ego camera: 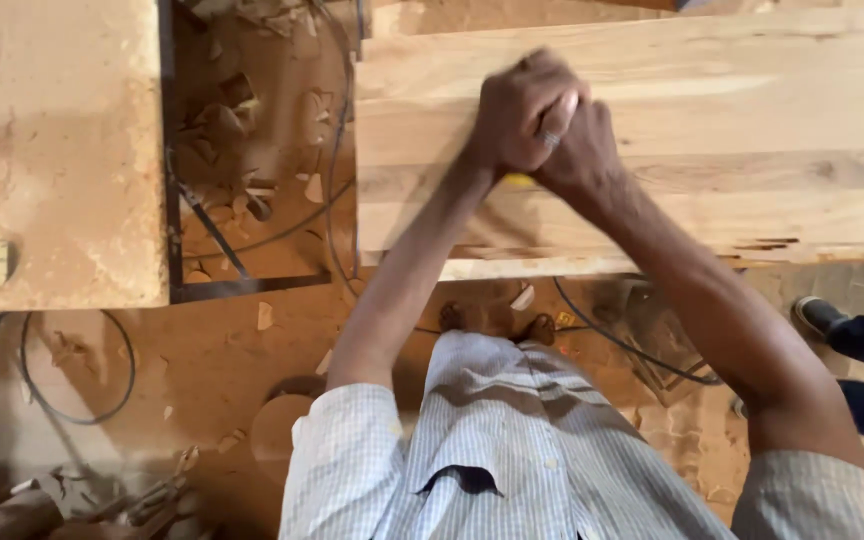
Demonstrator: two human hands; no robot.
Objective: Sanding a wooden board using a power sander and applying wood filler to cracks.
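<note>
A wide panel of joined light wooden boards [712, 130] lies across the upper right. Both my hands press down together near its left part. My left hand [512, 115] is closed in a fist over something mostly hidden. My right hand [577, 150], wearing a ring, clasps over the left. A small yellow piece of the held thing [518, 181] shows under the hands; what it is I cannot tell.
A dusty wooden slab [52, 150] lies at upper left. Wood chips and sawdust cover the floor [252, 130]. Black cables [72, 400] loop over the ground. Another person's shoe and dark trouser leg [852, 335] stand at right. Scrap tools lie at lower left.
</note>
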